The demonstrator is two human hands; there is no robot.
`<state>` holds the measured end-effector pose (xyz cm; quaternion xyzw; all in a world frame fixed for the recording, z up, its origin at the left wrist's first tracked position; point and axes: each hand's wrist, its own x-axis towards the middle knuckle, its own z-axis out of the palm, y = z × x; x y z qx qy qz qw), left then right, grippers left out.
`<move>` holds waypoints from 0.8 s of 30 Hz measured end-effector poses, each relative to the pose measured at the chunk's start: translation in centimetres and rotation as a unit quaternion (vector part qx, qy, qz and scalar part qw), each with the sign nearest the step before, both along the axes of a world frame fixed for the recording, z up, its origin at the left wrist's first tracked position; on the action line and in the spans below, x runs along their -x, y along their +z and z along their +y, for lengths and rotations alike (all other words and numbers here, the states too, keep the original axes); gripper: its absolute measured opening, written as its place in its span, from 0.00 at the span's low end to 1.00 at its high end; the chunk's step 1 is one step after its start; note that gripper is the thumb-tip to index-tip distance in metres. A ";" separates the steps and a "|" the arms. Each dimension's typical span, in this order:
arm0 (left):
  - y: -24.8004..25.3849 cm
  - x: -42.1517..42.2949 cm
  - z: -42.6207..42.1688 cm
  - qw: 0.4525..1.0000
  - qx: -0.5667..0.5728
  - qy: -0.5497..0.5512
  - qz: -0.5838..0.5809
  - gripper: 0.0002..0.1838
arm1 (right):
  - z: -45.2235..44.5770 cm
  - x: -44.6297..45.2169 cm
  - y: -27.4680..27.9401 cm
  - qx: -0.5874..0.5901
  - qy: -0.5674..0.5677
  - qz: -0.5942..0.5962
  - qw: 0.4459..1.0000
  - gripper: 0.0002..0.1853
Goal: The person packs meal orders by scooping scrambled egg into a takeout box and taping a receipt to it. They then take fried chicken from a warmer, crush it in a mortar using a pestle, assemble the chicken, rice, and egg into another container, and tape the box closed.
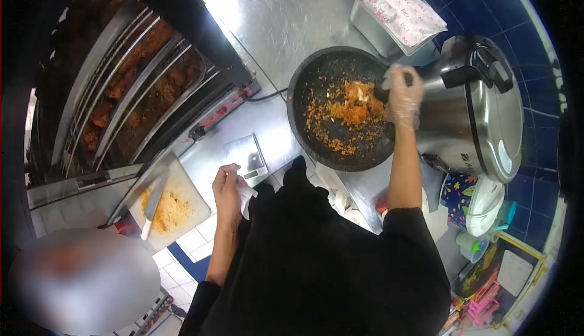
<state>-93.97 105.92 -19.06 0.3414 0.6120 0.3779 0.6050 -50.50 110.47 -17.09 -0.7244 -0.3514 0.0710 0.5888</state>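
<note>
A dark round pan (310, 144) stands on the steel counter and holds orange-brown crumbs and a larger orange clump (353, 108). At the pan's right edge, my right hand (404, 97), in a clear glove, has its fingers curled round a dark handle-like piece whose lower part is hard to make out. My left hand (228, 187) is raised beside a flat scale (246, 158), its fingertips pressed together. Something white and thin shows against that palm. A white cutting board (188, 193) at the left carries yellow crumbs and a knife (156, 199).
A heated cabinet (207, 114) with trays of fried food fills the upper left. To the right stands a large steel cooker (450, 123). Behind the pan is a metal container (371, 22) with printed paper. Another person, blurred, is at the lower left.
</note>
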 end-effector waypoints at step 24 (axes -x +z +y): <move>0.1 0.4 -1.7 0.999 -0.016 0.018 -0.025 0.13 | -3.3 3.5 2.8 0.056 0.069 0.081 0.993 0.13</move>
